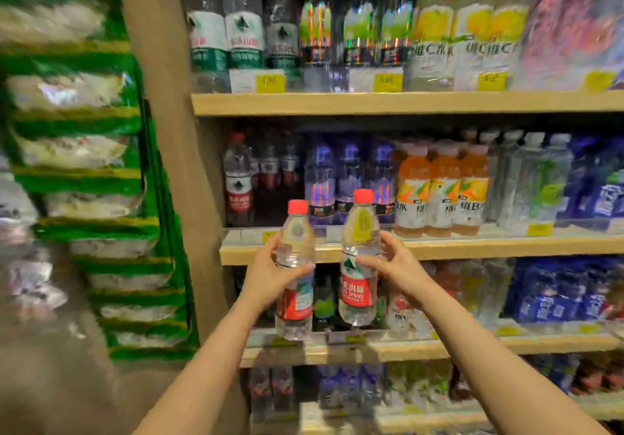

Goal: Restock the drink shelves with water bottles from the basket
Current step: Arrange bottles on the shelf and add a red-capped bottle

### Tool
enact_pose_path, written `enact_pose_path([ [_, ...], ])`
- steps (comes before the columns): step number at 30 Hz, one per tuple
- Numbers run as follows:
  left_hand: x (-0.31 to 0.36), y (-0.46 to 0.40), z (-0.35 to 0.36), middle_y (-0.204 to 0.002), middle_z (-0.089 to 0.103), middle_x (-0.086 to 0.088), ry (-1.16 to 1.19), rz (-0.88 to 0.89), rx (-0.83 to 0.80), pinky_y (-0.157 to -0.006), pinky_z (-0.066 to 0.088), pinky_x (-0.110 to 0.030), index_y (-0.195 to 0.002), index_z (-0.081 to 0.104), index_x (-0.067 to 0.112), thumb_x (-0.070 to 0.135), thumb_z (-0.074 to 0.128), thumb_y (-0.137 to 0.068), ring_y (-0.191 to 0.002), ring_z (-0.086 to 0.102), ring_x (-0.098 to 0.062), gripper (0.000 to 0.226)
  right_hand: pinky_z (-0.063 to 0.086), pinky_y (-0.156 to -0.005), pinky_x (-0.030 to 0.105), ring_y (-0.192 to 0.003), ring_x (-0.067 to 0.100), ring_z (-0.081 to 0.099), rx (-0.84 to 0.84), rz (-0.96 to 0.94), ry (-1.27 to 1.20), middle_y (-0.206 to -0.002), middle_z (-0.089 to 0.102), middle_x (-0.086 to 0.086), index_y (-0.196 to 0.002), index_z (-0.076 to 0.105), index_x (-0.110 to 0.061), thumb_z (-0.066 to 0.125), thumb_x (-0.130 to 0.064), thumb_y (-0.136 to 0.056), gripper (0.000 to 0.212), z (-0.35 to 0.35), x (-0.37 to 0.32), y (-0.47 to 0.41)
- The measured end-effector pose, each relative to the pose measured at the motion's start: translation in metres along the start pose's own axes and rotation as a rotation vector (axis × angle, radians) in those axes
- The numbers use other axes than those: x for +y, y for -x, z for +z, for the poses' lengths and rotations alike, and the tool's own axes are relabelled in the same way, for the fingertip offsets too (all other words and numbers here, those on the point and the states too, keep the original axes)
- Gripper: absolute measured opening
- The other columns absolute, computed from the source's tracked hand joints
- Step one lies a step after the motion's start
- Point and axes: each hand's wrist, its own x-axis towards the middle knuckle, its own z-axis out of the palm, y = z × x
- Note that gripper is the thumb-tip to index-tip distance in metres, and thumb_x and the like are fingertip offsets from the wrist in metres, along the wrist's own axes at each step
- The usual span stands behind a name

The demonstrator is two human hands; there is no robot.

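Two water bottles with red caps and red labels are held up in front of the drink shelves, one in each of the hands. The left hand (270,274) grips the left water bottle (295,272) around its middle, thumb across the front and fingers curled behind, and the bottle stands nearly upright. The right hand (393,265) holds the right water bottle (359,259) from its right side, fingers and thumb curled round the clear part just above the label; this bottle is also close to upright and sits a little higher than the other. The two bottles are near each other but apart.

Both are raised before the wooden edge of the middle shelf (472,245). On that shelf, at the far left, stands a red-labelled water bottle (238,181) of the same kind, with more like it behind, then purple-labelled bottles (347,178), orange drinks (442,191) and clear bottles further right. The top shelf (405,103) carries larger green-labelled water bottles (243,26) and yellow-labelled drinks (472,26), with yellow price tags (270,83) along the front. To the left of the wooden upright, green and white packs (74,151) are stacked, blurred. The basket is out of view.
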Motion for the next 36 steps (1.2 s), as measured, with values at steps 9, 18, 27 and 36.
enact_pose_path([
  [9, 0.014, -0.008, -0.061, -0.097, 0.063, 0.022, -0.136, 0.094, 0.34, -0.076, 0.046, -0.017, -0.101, 0.052, 0.044, 0.014, 0.085, -0.063, -0.087, 0.06, 0.01, 0.059, 0.051, -0.089, 0.03, -0.102, 0.012, 0.061, -0.146, -0.218, -0.029, -0.11, 0.065, -0.004, -0.109, 0.054, -0.025, 0.069, -0.012, -0.08, 0.035, 0.05, -0.07, -0.077],
  [18, -0.018, -0.001, -0.056, -0.121, 0.06, 0.009, -0.175, -0.005, 0.564, -0.096, 0.05, -0.041, -0.125, 0.048, 0.033, 0.049, 0.079, -0.054, -0.112, 0.057, -0.008, 0.078, 0.047, -0.096, 0.033, -0.112, 0.014, 0.056, -0.223, -0.392, 0.032, -0.121, 0.058, -0.001, -0.125, 0.047, -0.016, 0.073, -0.014, -0.077, 0.054, 0.128, -0.089, -0.167],
  [27, -0.037, -0.009, -0.052, -0.124, 0.057, 0.015, -0.245, -0.063, 0.619, -0.098, 0.048, -0.043, -0.13, 0.045, 0.035, 0.053, 0.078, -0.056, -0.116, 0.054, -0.006, 0.083, 0.046, -0.088, 0.03, -0.099, 0.016, 0.056, -0.315, -0.152, 0.14, -0.109, 0.061, 0.003, -0.121, 0.057, -0.007, 0.068, -0.035, -0.081, 0.05, 0.17, -0.054, -0.212],
  [36, -0.037, -0.014, -0.046, -0.125, 0.056, 0.013, -0.286, -0.07, 0.636, -0.1, 0.046, -0.039, -0.13, 0.045, 0.032, 0.04, 0.081, -0.059, -0.116, 0.053, -0.005, 0.08, 0.041, -0.084, 0.025, -0.109, 0.018, 0.057, -0.319, -0.254, 0.109, -0.124, 0.061, 0.005, -0.131, 0.046, -0.019, 0.066, -0.029, -0.084, 0.052, 0.187, -0.061, -0.206],
])
